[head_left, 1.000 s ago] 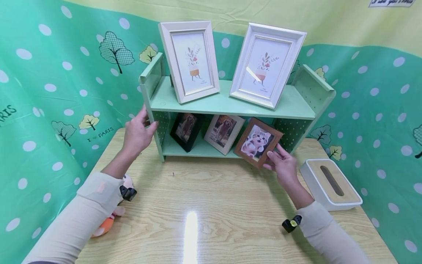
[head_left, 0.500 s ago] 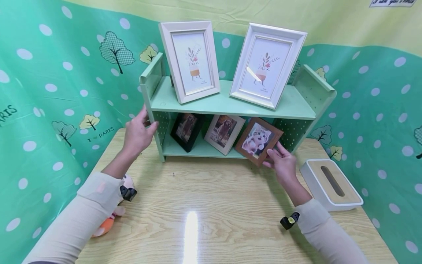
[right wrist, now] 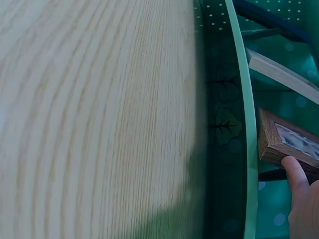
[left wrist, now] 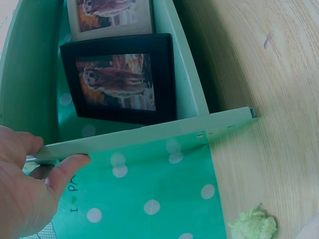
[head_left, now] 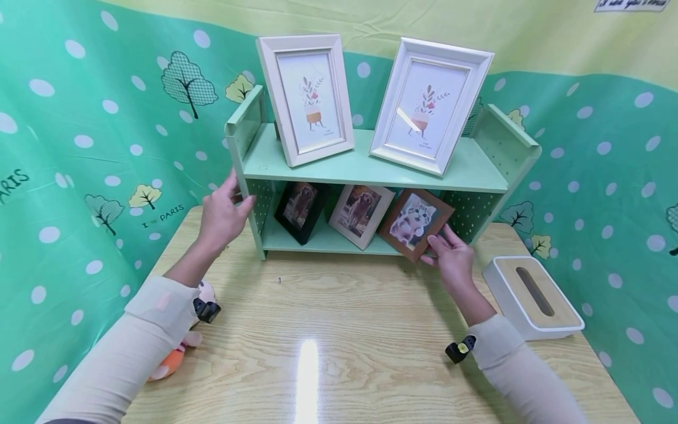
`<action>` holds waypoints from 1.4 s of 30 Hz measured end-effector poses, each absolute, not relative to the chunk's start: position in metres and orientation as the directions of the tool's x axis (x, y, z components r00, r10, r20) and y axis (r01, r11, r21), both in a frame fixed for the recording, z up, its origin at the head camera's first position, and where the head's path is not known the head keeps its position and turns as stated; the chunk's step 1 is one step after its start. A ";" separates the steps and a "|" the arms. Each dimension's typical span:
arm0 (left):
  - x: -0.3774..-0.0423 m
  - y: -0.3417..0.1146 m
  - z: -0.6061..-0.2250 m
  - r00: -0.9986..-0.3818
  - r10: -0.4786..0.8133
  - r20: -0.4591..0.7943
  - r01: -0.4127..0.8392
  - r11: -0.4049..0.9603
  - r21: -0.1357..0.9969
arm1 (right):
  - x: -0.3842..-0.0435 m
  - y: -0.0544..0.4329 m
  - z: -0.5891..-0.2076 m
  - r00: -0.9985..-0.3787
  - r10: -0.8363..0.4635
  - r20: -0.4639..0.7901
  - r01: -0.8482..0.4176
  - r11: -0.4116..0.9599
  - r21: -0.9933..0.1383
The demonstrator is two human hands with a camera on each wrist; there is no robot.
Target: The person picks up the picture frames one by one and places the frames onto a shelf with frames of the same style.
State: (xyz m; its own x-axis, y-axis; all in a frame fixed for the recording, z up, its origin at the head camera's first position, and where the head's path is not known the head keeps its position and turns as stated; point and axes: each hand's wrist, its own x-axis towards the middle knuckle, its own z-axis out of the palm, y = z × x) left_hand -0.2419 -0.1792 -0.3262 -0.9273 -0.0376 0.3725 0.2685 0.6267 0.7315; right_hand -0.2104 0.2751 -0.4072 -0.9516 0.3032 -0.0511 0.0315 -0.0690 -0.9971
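Note:
In the head view a green two-tier shelf (head_left: 323, 171) stands on the table. My left hand (head_left: 219, 215) grips the edge of its left side panel, with the thumb on the near face in the left wrist view. My right hand (head_left: 452, 259) pinches the lower right side of a brown wooden photo frame (head_left: 413, 224) with a kitten picture. That frame leans tilted at the right of the lower tier, and its stand shows dark below it in the right wrist view. Left of it are a beige dog photo frame (head_left: 361, 215) and a black dog photo frame (left wrist: 119, 84).
Two white picture frames, a left one (head_left: 309, 112) and a right one (head_left: 424, 112), stand on the top tier. A tissue box (head_left: 532, 297) sits at the right. A plush toy (head_left: 172, 359) lies partly hidden behind the left sleeve on the wooden table (head_left: 371, 353).
My right hand has shifted slightly left and back with the brown photo frame, whose lower corner has risen toward the lower tier. The left hand keeps its grip in place.

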 end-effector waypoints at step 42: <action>-0.242 -0.179 -0.328 -0.923 -0.033 0.384 0.284 0.615 0.736 | -0.237 0.269 -0.407 -0.929 0.361 -0.085 0.030 -0.155 -0.987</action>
State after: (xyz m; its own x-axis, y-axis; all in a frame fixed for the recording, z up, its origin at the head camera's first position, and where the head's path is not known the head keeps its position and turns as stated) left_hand -0.2424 -0.1795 -0.3276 -0.9229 -0.0331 0.3836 0.2838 0.6147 0.7359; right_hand -0.2368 0.2694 -0.4072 -0.9289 0.3606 -0.0845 0.0296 -0.1552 -0.9874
